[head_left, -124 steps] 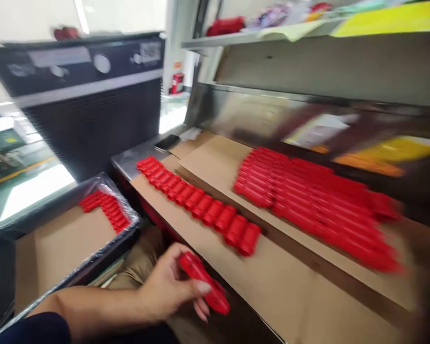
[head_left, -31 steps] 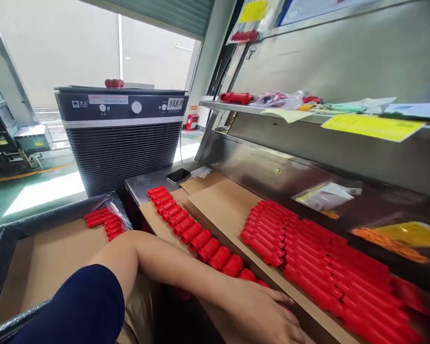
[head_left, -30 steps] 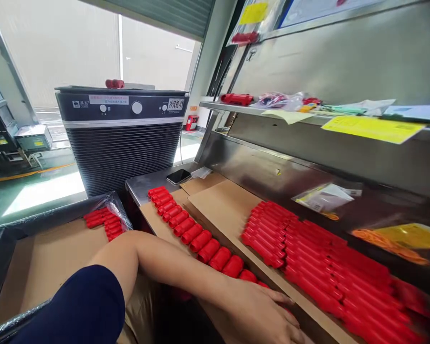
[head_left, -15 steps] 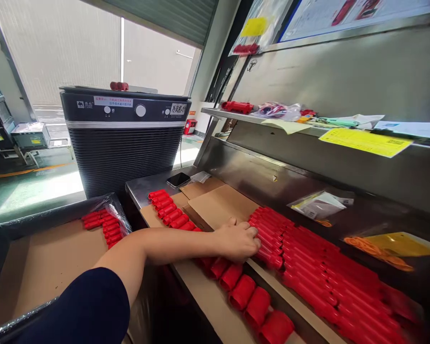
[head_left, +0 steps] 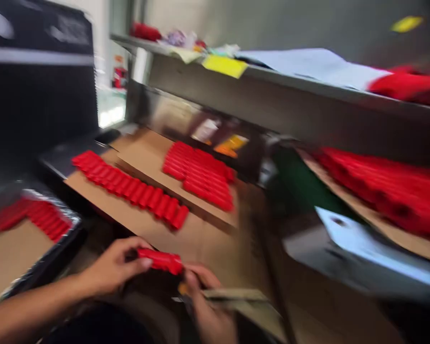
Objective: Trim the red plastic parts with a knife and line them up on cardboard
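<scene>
Low in front of me, my left hand (head_left: 109,268) is closed around one end of a red tubular plastic part (head_left: 162,261), thumb on its near side. My right hand (head_left: 211,306), smeared by motion, is closed at the part's other end. A small orange piece (head_left: 182,288) shows by its fingers; whatever it grips is too blurred to name. Beyond them, a slanting row of short red sleeves (head_left: 129,187) lies on cardboard (head_left: 103,203). Behind that row, a block of red tubular parts (head_left: 200,174) rests on a raised cardboard sheet (head_left: 146,148).
At left stands a plastic-lined bin (head_left: 77,229) holding more red parts (head_left: 46,217). More red pieces (head_left: 397,191) are piled at right, above a pale blue sheet (head_left: 358,248). A metal shelf (head_left: 308,81) crosses the back; a dark cooler (head_left: 39,95) stands at far left.
The view has swung right and down. My left hand has drawn back from the block of red parts and now holds a red tubular part. My right hand has come into view.
</scene>
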Demonstrator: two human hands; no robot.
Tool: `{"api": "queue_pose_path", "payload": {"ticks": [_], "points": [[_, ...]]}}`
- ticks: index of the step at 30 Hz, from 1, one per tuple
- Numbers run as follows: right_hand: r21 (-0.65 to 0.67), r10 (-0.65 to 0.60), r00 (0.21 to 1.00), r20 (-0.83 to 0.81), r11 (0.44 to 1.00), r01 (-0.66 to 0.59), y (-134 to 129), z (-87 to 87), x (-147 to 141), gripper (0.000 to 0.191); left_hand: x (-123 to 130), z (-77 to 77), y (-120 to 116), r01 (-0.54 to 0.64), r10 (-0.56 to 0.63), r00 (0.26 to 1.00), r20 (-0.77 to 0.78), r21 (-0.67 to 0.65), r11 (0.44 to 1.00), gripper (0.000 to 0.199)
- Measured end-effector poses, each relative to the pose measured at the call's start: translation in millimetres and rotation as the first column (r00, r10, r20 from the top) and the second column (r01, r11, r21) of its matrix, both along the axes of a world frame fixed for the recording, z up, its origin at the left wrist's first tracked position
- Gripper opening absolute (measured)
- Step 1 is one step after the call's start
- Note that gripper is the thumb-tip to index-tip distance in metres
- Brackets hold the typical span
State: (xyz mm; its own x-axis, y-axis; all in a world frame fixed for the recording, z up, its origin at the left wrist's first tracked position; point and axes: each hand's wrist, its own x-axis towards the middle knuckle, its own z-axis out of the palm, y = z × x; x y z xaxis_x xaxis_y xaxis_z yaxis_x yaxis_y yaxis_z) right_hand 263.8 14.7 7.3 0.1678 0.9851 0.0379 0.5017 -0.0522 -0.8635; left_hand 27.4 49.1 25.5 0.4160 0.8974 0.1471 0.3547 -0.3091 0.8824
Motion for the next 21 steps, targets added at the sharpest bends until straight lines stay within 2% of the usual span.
{"api": "queue_pose_path", "payload": {"ticks": [1, 2, 4, 6, 8, 10, 12, 14, 16, 18, 21], "points": [[-0.024, 0.107, 0.987, -0.124, 0.994, -0.110, -1.5, -2.3, -5.7, 0.057, -5.9, -5.2, -9.8, -0.011, 0.016, 0.998, 0.061, -0.084, 0.996, 0.034], [-0.052, 0.144, 0.960, -0.240, 0.986, -0.161, -1.4, -4.9, -11.7, 0.058, -10.3, -9.8, -15.9, -0.074, 0.114, 0.981, 0.155, -0.242, 0.968, 0.032], [-0.126, 0.164, 0.891, -0.424, 0.963, -0.237, -0.2, -9.5, -24.0, 0.053, -14.0, -15.8, -23.0, -0.171, 0.295, 0.924, 0.241, -0.430, 0.886, 0.032], [-0.121, 0.140, 0.850, -0.507, 0.965, -0.231, -1.3, -12.1, -35.5, 0.050, -13.3, -17.0, -28.5, -0.266, 0.428, 0.876, 0.222, -0.517, 0.813, 0.036], [-0.096, 0.133, 0.844, -0.520, 0.972, -0.212, -5.3, -12.7, -42.9, 0.046, -12.4, -16.2, -32.9, -0.337, 0.486, 0.858, 0.165, -0.533, 0.776, 0.040], [-0.054, 0.162, 0.868, -0.470, 0.976, -0.211, -10.0, -12.1, -44.3, 0.040, -13.2, -16.6, -34.9, -0.361, 0.489, 0.863, 0.129, -0.522, 0.773, 0.042], [0.014, 0.192, 0.925, -0.329, 0.980, -0.199, -13.9, -10.9, -41.5, 0.037, -14.3, -18.9, -35.2, -0.378, 0.489, 0.862, 0.134, -0.471, 0.797, 0.041], [0.089, 0.169, 0.972, -0.163, 0.984, -0.156, -17.0, -9.7, -38.5, 0.038, -13.3, -22.0, -34.9, -0.397, 0.507, 0.834, 0.218, -0.402, 0.825, 0.033], [0.161, 0.141, 0.987, -0.073, 0.979, -0.127, -19.4, -9.7, -38.8, 0.035, -8.9, -24.5, -34.7, -0.368, 0.532, 0.778, 0.333, -0.444, 0.817, 0.034], [0.257, 0.192, 0.981, -0.032, 0.950, -0.178, -20.7, -11.5, -42.8, 0.029, -2.3, -25.4, -33.9, -0.286, 0.582, 0.700, 0.415, -0.584, 0.760, 0.041], [0.429, 0.346, 0.930, 0.127, 0.826, -0.366, -19.7, -15.0, -49.0, 0.029, 5.7, -23.7, -31.3, -0.189, 0.668, 0.603, 0.436, -0.735, 0.651, 0.044]]}}
